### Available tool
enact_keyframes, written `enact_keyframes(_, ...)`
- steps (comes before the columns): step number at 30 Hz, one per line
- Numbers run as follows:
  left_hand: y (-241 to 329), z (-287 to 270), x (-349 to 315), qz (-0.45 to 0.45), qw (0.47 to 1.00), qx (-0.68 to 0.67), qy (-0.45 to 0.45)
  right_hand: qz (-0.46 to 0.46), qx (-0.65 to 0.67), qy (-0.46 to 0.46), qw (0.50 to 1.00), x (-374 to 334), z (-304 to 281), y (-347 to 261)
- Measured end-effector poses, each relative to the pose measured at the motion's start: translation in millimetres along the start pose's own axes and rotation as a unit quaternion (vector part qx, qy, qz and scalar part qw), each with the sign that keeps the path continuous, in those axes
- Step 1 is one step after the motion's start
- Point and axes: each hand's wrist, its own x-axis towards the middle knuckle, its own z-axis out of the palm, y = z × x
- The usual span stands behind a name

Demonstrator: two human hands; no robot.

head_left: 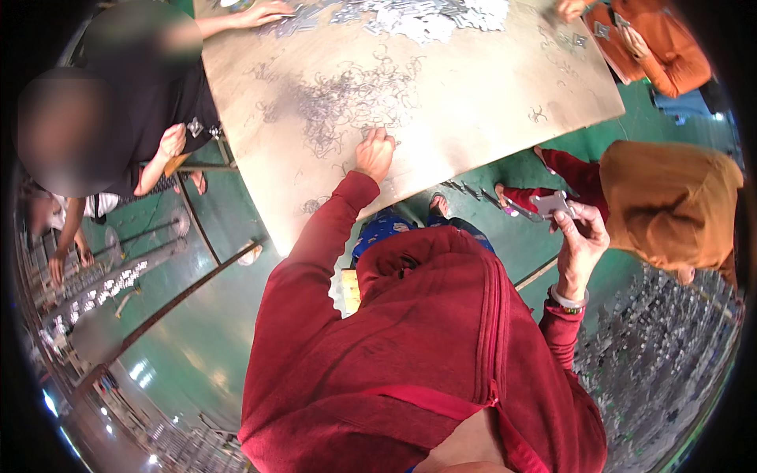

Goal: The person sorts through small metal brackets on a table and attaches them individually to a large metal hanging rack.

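My left hand [374,155] rests on the tabletop at the near edge of a spread of thin, dark, curved wire pieces [339,102]. Its fingers are curled together, and whatever may be between them is hidden. Out to the right, off the table, my right hand [582,232] grips a small grey metal plate [550,203] between thumb and fingers. The plate has a squarish outline with projecting corners.
The pale table [481,87] holds a heap of flat silvery metal parts [434,17] at its far side. One person in black [158,87] works at left; people in orange [670,55] and brown [670,205] are at right. Many metal parts [654,370] lie lower right.
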Motion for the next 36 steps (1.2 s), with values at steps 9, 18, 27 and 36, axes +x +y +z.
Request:
enact_keyframes(9, 3.2, 2.8, 11.0, 0.116, 0.979, 0.163, -0.035, -0.01, 0.022, 0.068, 0.997, -1.7, -3.1, -5.2)
enact_keyframes(18, -1.8, -64.9, 70.8, 0.037, 0.998, 0.018, -0.057, -0.037, 0.014, 0.14, 0.989, -12.5, -8.9, -23.9)
enact_keyframes(27, -48.7, -70.9, 120.5, -0.188, 0.903, -0.361, -0.139, -0.067, 0.006, 0.149, 0.987, -17.0, -13.0, -26.9)
enact_keyframes(36, -55.3, -95.2, 97.6, 0.03, 0.969, 0.191, -0.156, -0.045, 0.021, 0.124, 0.991, -25.0, -14.1, -26.5)
